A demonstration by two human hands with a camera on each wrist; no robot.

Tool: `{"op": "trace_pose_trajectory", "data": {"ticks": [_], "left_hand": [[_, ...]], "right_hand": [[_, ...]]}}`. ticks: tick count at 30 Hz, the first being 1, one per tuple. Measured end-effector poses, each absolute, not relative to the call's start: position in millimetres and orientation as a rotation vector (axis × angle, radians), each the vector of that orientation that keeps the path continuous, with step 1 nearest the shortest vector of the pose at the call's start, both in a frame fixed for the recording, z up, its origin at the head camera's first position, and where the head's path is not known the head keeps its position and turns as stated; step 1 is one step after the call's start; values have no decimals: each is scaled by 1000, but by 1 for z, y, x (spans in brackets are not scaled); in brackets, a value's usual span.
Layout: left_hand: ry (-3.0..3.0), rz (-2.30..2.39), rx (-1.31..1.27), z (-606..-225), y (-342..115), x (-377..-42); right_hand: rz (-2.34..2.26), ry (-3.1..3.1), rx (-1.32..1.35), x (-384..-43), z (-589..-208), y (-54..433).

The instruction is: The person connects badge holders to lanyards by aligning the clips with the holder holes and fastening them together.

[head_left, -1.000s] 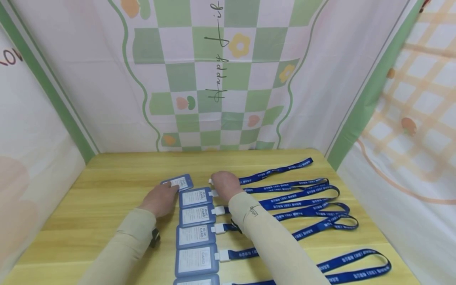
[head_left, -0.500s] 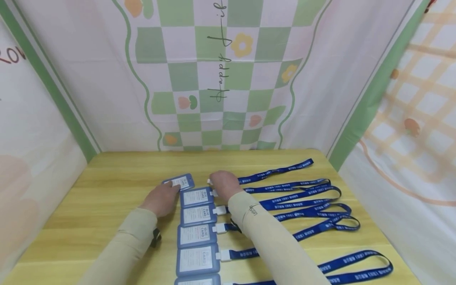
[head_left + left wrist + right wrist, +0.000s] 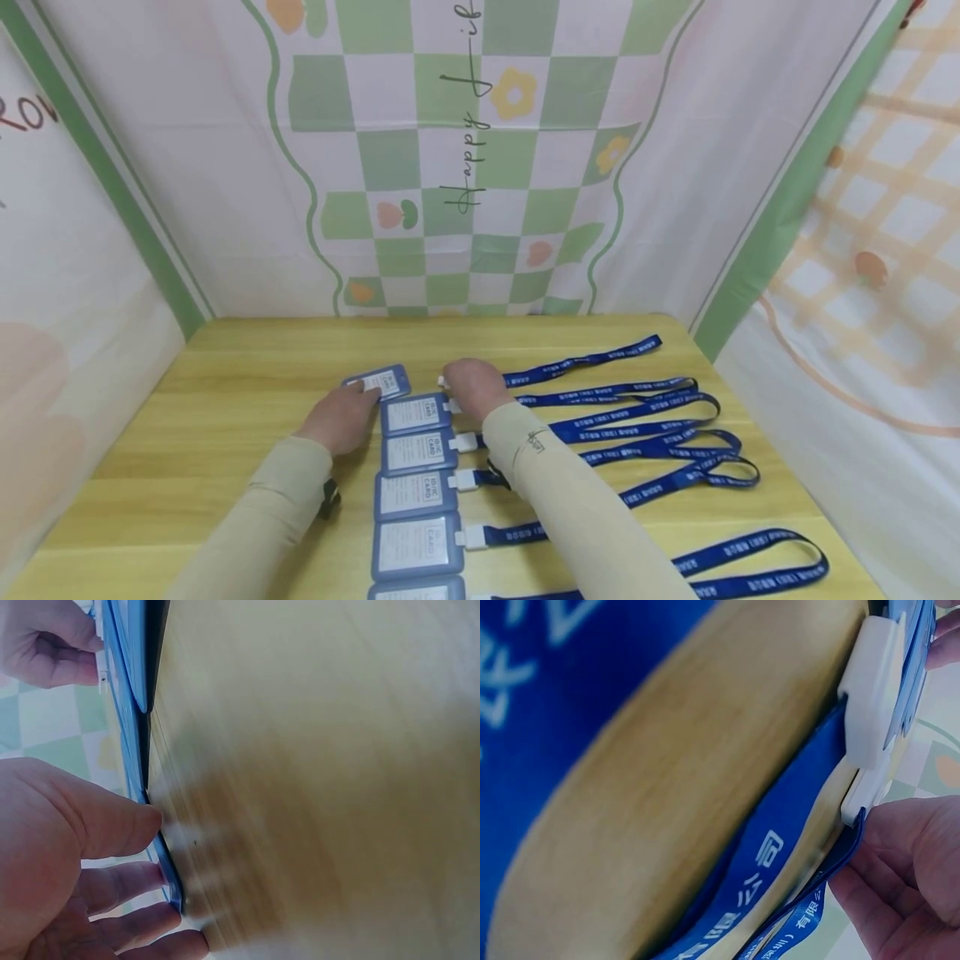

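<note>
At the far end of a column of grey-blue ID card holders, my left hand (image 3: pixel 341 417) holds a slightly turned card holder (image 3: pixel 390 382) by its left end. The left wrist view has the thumb (image 3: pixel 124 825) and fingers at this holder's edge. My right hand (image 3: pixel 476 387) pinches the clip end of the farthest blue lanyard (image 3: pixel 577 362); its white clip (image 3: pixel 442 382) peeks out left of the hand. In the right wrist view the fingers (image 3: pixel 870 900) are against the lanyard by a white clip (image 3: pixel 862 796). A small gap separates the held holder from that clip.
Several card holders (image 3: pixel 415 493) lie edge to edge toward the front, with white clips (image 3: pixel 472 537) and blue lanyards (image 3: pixel 750 571) stretching right. They rest on a wooden table (image 3: pixel 187 467). A patterned cloth (image 3: pixel 442 167) hangs behind it.
The head view has shifted slightly, so everything sits a little farther right. Both hands keep their places on the holder and the lanyard.
</note>
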State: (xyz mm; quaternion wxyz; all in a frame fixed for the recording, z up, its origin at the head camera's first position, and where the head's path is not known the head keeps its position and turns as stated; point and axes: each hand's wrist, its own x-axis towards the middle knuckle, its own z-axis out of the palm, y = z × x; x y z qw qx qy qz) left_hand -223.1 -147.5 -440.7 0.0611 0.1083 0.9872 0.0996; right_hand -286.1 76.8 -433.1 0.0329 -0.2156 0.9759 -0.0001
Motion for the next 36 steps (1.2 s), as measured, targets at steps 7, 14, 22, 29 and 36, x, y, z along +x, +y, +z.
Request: {"op": "trace_pose_trajectory", "data": {"ticks": [7, 14, 22, 29, 36], "left_hand": [[2975, 327, 338, -441, -148, -225], [2966, 293, 373, -439, -141, -227], [2925, 344, 319, -438, -133, -230], [2917, 349, 315, -440, -129, -232], [2913, 347, 337, -439, -125, -232]], "right_hand": [[-32, 3016, -665, -286, -432, 78], [-48, 3018, -649, -286, -431, 78], [-36, 3013, -660, -284, -430, 77], [-26, 3009, -659, -285, -432, 76], [-34, 3019, -656, -284, -433, 77]]}}
